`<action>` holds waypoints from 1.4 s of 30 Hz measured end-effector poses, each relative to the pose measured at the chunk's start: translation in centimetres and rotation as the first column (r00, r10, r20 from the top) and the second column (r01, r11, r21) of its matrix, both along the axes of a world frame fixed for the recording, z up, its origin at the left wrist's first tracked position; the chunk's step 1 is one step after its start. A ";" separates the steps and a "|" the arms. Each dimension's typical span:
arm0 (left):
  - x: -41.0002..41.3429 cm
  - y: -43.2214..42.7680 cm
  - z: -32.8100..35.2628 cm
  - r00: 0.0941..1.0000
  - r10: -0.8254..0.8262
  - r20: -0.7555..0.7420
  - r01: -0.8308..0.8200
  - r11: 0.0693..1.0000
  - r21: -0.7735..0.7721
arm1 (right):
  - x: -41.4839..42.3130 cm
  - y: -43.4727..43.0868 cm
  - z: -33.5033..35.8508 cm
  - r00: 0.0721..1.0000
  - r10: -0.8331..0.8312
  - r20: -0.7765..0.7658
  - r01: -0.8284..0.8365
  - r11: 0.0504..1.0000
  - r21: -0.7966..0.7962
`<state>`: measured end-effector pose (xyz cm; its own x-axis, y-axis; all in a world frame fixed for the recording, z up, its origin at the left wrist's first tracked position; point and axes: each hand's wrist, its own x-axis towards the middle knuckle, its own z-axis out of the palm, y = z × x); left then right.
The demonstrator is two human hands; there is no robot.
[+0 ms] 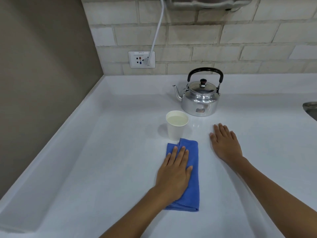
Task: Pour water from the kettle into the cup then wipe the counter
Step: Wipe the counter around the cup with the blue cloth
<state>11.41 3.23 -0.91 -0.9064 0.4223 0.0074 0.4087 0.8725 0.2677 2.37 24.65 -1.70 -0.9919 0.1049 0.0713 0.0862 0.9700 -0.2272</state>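
A shiny metal kettle with a black handle stands upright at the back of the white counter, its spout pointing left. In front of it a white paper cup holds water almost to the rim. A folded blue cloth lies flat just in front of the cup, its far edge touching the cup's base. My left hand presses flat on the cloth, fingers straight. My right hand rests palm down on the bare counter to the right of the cup, holding nothing.
A brown wall bounds the counter on the left and a brick-tile wall the back. A wall socket holds a white cable. A metal sink's edge shows at far right.
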 end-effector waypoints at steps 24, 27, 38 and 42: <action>-3.8 -7.9 -0.8 0.984 0.180 -0.011 -0.179 0.980 0.084 | -0.2 0.1 -0.2 1.000 -0.001 -0.014 0.001 1.000 0.017; -5.3 -10.3 -0.6 0.976 0.217 -0.008 -0.215 0.973 0.080 | 0.0 0.1 -0.2 1.000 -0.003 -0.015 0.003 1.000 0.027; -16.9 -8.8 0.3 0.972 0.228 0.050 -0.230 0.972 0.039 | -0.2 -0.6 -0.4 0.999 -0.036 -0.024 0.039 0.991 0.127; -18.0 -7.9 0.3 0.998 -0.038 0.051 0.033 0.996 0.087 | -0.2 -0.6 -0.5 0.999 -0.029 -0.019 0.032 0.990 0.140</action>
